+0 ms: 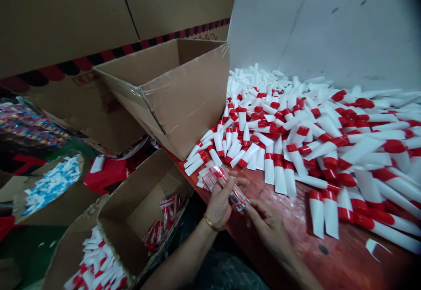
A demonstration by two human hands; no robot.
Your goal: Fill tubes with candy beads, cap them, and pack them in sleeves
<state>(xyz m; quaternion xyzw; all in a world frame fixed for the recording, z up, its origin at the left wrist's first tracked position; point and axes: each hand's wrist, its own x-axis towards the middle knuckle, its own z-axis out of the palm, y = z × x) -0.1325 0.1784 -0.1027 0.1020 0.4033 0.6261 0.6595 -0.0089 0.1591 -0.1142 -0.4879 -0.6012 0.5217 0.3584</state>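
My left hand [219, 204], a gold-coloured bangle at its wrist, is closed around a clear plastic packet [237, 197] with red print and a multicoloured end. The thumb and fingers of my right hand [268, 222] pinch the packet's lower end near the table edge. Whether anything is inside the packet I cannot tell. Just beyond my left hand lie similar flat packets [206, 179] at the table's edge. White tubes with red caps [278, 167] are heaped close by on the red table [263, 204].
An open cardboard box [187, 101] stands left of the heap. Lower left, another carton [115, 220] contains red packaged items [162, 224]; red-and-white tubes [97, 263] fill a box beside it. Blue-and-white pieces [54, 184] fill a box farther left. A pale wall [329, 31] rises behind the table.
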